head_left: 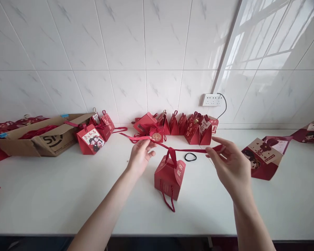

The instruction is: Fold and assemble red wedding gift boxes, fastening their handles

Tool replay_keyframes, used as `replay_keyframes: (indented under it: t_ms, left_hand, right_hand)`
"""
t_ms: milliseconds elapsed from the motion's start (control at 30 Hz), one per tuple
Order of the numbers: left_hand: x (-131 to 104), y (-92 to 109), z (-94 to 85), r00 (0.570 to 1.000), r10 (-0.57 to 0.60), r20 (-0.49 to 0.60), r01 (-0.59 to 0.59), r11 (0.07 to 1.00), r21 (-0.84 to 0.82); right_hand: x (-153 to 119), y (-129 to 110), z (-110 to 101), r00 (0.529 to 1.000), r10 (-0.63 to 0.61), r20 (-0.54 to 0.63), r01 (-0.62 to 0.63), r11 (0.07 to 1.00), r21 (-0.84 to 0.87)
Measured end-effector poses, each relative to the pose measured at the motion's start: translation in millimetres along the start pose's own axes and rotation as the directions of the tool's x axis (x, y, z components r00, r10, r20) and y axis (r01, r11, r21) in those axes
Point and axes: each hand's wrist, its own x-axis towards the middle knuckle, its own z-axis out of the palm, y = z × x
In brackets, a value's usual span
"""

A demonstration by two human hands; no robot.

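Note:
A red gift box (169,176) with gold lettering stands near the middle of the white table, a twisted cord handle hanging down its front. Red ribbon (188,150) is looped at the box's top, and its two ends stretch out to either side. To the left, my left hand (140,155) pinches one ribbon end between thumb and fingers. On the other side, my right hand (231,165) grips the opposite end, so the ribbon is drawn nearly straight above the box. A black elastic band (190,157) lies on the table behind the ribbon.
Several folded red boxes (174,123) line the tiled wall. A cardboard carton (48,139) with ribbons sits at the left, a portrait-printed box (90,139) beside it. More printed red boxes (267,157) lie at the right. A power strip (211,100) is on the wall.

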Motion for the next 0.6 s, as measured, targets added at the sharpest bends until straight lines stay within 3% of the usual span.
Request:
replay_keyframes:
  t_ms: [133,267,433,600]
  left_hand:
    - [6,-3,-24.7,0.991,0.017,-0.136,-0.009,0.998,0.061]
    - [11,-14,-43.6,0.979,-0.008,-0.202,0.033,0.992,0.119]
    - [12,-33,-56.8,0.971,-0.023,-0.236,0.079,0.97,0.23]
    - [17,-49,-76.9,0.972,0.036,-0.233,0.065,0.909,0.411]
  right_hand:
    - [-26,20,-26,0.987,0.103,-0.12,-0.106,0.994,-0.015]
    - [-45,22,-47,0.968,0.154,-0.199,-0.155,0.988,0.007]
    - [-60,26,-59,0.956,0.204,-0.209,-0.208,0.978,0.003]
    - [-76,42,-73,0.949,0.262,-0.177,-0.28,0.956,-0.084]
